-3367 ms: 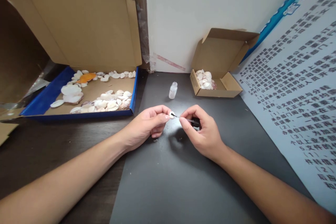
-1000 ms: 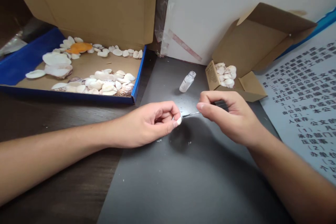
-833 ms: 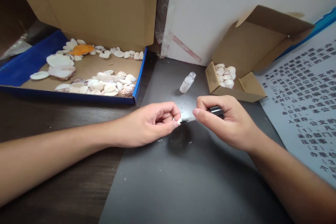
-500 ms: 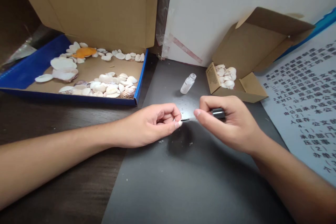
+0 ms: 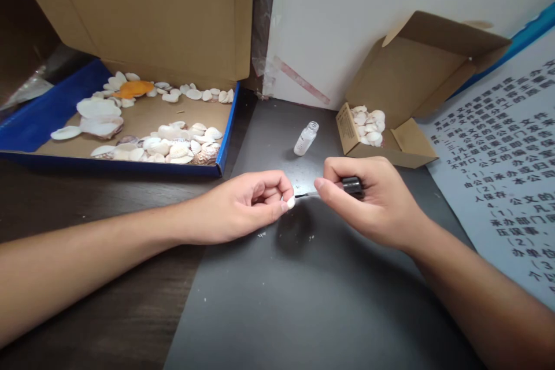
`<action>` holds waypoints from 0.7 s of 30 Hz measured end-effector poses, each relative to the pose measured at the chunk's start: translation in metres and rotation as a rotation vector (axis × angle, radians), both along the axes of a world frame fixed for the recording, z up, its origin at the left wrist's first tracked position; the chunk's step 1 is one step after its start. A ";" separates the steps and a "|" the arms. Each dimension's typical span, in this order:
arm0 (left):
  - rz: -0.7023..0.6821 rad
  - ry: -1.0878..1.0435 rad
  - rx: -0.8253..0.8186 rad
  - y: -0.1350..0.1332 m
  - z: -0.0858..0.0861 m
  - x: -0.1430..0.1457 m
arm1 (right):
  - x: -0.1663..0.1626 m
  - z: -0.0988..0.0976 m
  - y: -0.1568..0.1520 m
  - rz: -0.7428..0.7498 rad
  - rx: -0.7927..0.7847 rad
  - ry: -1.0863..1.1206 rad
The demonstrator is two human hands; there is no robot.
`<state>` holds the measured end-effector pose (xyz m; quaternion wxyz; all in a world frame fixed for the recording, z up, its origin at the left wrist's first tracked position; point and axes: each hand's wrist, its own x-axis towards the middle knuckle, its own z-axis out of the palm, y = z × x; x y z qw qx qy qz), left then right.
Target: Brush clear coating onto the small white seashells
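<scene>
Right hand (image 5: 376, 202), mine: gripping brush (image 5: 307, 194) by black cap (image 5: 353, 187). Left hand (image 5: 245, 208): pinching one shell (image 5: 291, 202), brush tip at it. Step, I judge: brushing the shell; next stroke calls for a steady pinch. Beyond: open bottle (image 5: 306, 140). Farther: small box (image 5: 411, 156), shells (image 5: 368, 125) inside.

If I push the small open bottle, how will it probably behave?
The bottle would probably tip rather than slide, because it looks tall and narrow. Any content may spill, since it stands open at the top. Once lying down, it could roll, as its sides look rounded.
</scene>
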<state>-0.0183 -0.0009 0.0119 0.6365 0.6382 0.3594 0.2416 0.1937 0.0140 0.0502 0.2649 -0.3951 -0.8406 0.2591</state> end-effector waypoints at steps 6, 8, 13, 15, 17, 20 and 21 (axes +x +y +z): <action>0.038 -0.071 -0.120 0.003 0.000 -0.002 | -0.004 -0.009 0.001 -0.031 0.018 0.047; 0.050 -0.091 -0.118 0.004 0.000 -0.002 | -0.005 -0.012 0.000 -0.070 0.010 0.086; 0.061 -0.118 -0.106 0.005 -0.002 -0.003 | -0.006 -0.017 0.000 -0.103 0.022 0.100; 0.067 -0.129 -0.116 0.006 -0.003 -0.003 | -0.006 -0.018 -0.001 -0.100 0.018 0.078; 0.061 -0.137 -0.126 0.006 -0.004 -0.004 | -0.006 -0.018 -0.002 -0.098 0.020 0.131; 0.051 -0.143 -0.129 0.006 -0.003 -0.004 | -0.007 -0.018 -0.004 -0.077 0.054 0.198; 0.050 -0.143 -0.131 0.006 -0.002 -0.004 | -0.007 -0.018 -0.004 -0.063 0.071 0.178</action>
